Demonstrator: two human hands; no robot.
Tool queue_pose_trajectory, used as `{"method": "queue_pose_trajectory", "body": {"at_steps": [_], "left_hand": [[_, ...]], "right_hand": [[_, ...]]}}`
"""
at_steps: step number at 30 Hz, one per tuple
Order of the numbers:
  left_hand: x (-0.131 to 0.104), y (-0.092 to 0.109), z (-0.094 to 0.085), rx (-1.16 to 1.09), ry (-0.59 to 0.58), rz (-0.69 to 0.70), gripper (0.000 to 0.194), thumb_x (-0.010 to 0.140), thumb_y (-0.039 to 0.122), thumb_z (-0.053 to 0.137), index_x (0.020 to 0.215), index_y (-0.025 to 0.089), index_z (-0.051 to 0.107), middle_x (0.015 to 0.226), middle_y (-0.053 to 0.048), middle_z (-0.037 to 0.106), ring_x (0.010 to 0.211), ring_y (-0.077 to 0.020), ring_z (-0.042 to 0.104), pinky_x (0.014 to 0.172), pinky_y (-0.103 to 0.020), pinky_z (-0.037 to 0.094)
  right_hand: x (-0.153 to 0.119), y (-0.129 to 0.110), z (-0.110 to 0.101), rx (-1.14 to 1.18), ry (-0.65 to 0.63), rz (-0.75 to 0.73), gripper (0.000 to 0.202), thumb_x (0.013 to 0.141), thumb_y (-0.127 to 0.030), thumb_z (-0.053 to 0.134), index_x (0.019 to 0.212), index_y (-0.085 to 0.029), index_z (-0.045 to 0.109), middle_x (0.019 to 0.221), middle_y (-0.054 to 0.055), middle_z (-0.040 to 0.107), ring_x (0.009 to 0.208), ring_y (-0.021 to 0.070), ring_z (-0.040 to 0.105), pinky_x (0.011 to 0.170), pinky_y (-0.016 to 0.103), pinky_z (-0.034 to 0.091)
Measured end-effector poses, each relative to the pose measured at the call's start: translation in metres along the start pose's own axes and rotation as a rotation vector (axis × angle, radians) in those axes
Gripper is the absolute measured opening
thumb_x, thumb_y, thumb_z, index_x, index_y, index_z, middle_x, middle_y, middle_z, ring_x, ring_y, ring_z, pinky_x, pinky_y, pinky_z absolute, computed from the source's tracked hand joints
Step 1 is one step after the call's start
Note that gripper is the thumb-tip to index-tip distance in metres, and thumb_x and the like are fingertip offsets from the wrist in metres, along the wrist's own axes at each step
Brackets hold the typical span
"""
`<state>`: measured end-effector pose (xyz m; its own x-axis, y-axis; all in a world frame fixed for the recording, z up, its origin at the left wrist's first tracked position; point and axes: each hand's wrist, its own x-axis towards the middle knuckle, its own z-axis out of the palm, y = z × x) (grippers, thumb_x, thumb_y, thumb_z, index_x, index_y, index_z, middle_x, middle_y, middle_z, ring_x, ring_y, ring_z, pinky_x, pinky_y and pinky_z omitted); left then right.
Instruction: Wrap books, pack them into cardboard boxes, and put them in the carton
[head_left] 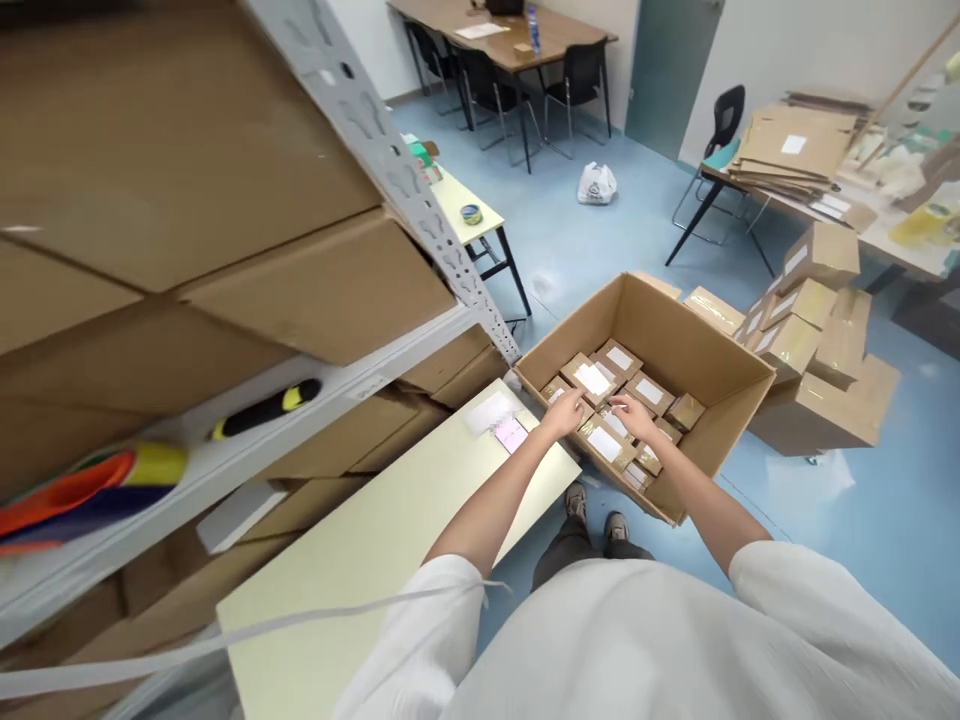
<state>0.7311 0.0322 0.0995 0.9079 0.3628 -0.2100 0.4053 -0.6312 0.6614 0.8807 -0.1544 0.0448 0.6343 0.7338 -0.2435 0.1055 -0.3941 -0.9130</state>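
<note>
A large open cardboard box (686, 335) stands in front of me, with several small taped boxes inside, each bearing a white label. Over its near left part, my left hand (564, 413) is closed, fingertips pressed together beside a small labelled box (577, 365). My right hand (634, 417) is also closed, its fingers bent close to a white label above another small box (609, 440). What either hand pinches, if anything, is too small to make out.
A pale table (337, 545) with a phone (511, 434) lies to my left, beside a metal shelf (405, 350) of cartons. Stacked boxes (832, 385) stand to the right. Flattened cardboard (787, 140) rests on a farther table. A white plastic bag (597, 184) sits on the floor.
</note>
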Motion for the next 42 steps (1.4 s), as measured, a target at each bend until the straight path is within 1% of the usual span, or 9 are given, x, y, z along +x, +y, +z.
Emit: {"method": "queue_pose_trajectory", "body": {"at_steps": [5, 9, 13, 16, 19, 23, 29, 36, 42], "left_hand": [[-0.072, 0.014, 0.012, -0.033, 0.102, -0.077, 0.049, 0.098, 0.013, 0.052, 0.145, 0.017, 0.067, 0.149, -0.015, 0.069, 0.143, -0.0279, 0.063, 0.126, -0.043, 0.046], [-0.130, 0.020, 0.017, -0.062, 0.190, -0.143, 0.046, 0.101, 0.017, 0.053, 0.145, 0.018, 0.067, 0.151, -0.013, 0.068, 0.145, -0.0262, 0.061, 0.127, -0.042, 0.046], [-0.189, 0.016, 0.012, -0.095, 0.287, -0.239, 0.047, 0.101, 0.018, 0.052, 0.145, 0.018, 0.066, 0.152, -0.013, 0.067, 0.144, -0.0267, 0.062, 0.126, -0.043, 0.047], [-0.237, 0.006, 0.003, -0.109, 0.378, -0.314, 0.048, 0.100, 0.018, 0.052, 0.146, 0.021, 0.067, 0.153, -0.012, 0.067, 0.142, -0.0271, 0.063, 0.125, -0.045, 0.048], [-0.292, -0.007, -0.007, -0.123, 0.477, -0.409, 0.049, 0.100, 0.020, 0.053, 0.147, 0.023, 0.066, 0.153, -0.010, 0.067, 0.140, -0.0264, 0.065, 0.125, -0.045, 0.049], [-0.378, -0.025, -0.014, -0.136, 0.615, -0.505, 0.048, 0.101, 0.020, 0.052, 0.146, 0.023, 0.066, 0.153, -0.010, 0.068, 0.139, -0.0259, 0.065, 0.125, -0.045, 0.049], [-0.523, -0.052, -0.010, -0.133, 0.816, -0.631, 0.046, 0.101, 0.018, 0.053, 0.145, 0.020, 0.067, 0.152, -0.011, 0.068, 0.140, -0.0254, 0.064, 0.126, -0.043, 0.048], [-0.675, -0.066, 0.020, -0.150, 1.049, -0.855, 0.046, 0.099, 0.016, 0.055, 0.142, 0.021, 0.069, 0.147, -0.010, 0.070, 0.137, -0.0254, 0.066, 0.124, -0.042, 0.050], [-0.762, -0.066, 0.063, -0.198, 1.253, -1.018, 0.045, 0.099, 0.015, 0.054, 0.142, 0.018, 0.069, 0.146, -0.013, 0.071, 0.136, -0.0272, 0.066, 0.123, -0.045, 0.050]], "right_hand": [[-0.032, -0.013, 0.002, -0.005, -0.087, -0.073, 0.035, 0.089, -0.037, 0.061, 0.115, -0.021, 0.078, 0.121, 0.011, 0.081, 0.107, 0.0270, 0.076, 0.108, 0.049, 0.058], [-0.052, -0.028, 0.017, -0.020, -0.186, -0.135, 0.037, 0.087, -0.039, 0.062, 0.115, -0.020, 0.078, 0.119, 0.012, 0.081, 0.107, 0.0277, 0.076, 0.107, 0.049, 0.058], [-0.067, -0.049, 0.046, -0.066, -0.269, -0.185, 0.041, 0.086, -0.039, 0.060, 0.116, -0.020, 0.078, 0.116, 0.011, 0.081, 0.102, 0.0265, 0.076, 0.102, 0.046, 0.060], [-0.077, -0.068, 0.081, -0.104, -0.371, -0.214, 0.041, 0.085, -0.037, 0.059, 0.117, -0.020, 0.078, 0.110, 0.009, 0.082, 0.096, 0.0253, 0.075, 0.095, 0.044, 0.062], [-0.091, -0.089, 0.127, -0.137, -0.499, -0.252, 0.038, 0.084, -0.034, 0.059, 0.114, -0.020, 0.078, 0.110, 0.009, 0.082, 0.091, 0.0241, 0.074, 0.093, 0.043, 0.062], [-0.123, -0.118, 0.208, -0.148, -0.638, -0.348, 0.034, 0.084, -0.033, 0.059, 0.110, -0.020, 0.078, 0.122, 0.011, 0.080, 0.098, 0.0237, 0.075, 0.102, 0.045, 0.059], [-0.207, -0.155, 0.345, -0.132, -0.887, -0.512, 0.034, 0.087, -0.037, 0.059, 0.112, -0.022, 0.077, 0.124, 0.011, 0.080, 0.097, 0.0230, 0.075, 0.102, 0.046, 0.060], [-0.319, -0.178, 0.474, -0.145, -1.183, -0.650, 0.036, 0.090, -0.042, 0.061, 0.113, -0.021, 0.079, 0.123, 0.012, 0.080, 0.103, 0.0251, 0.075, 0.107, 0.048, 0.058], [-0.394, -0.182, 0.558, -0.198, -1.445, -0.744, 0.035, 0.090, -0.043, 0.062, 0.112, -0.021, 0.079, 0.120, 0.011, 0.081, 0.106, 0.0259, 0.075, 0.106, 0.047, 0.058]]}}
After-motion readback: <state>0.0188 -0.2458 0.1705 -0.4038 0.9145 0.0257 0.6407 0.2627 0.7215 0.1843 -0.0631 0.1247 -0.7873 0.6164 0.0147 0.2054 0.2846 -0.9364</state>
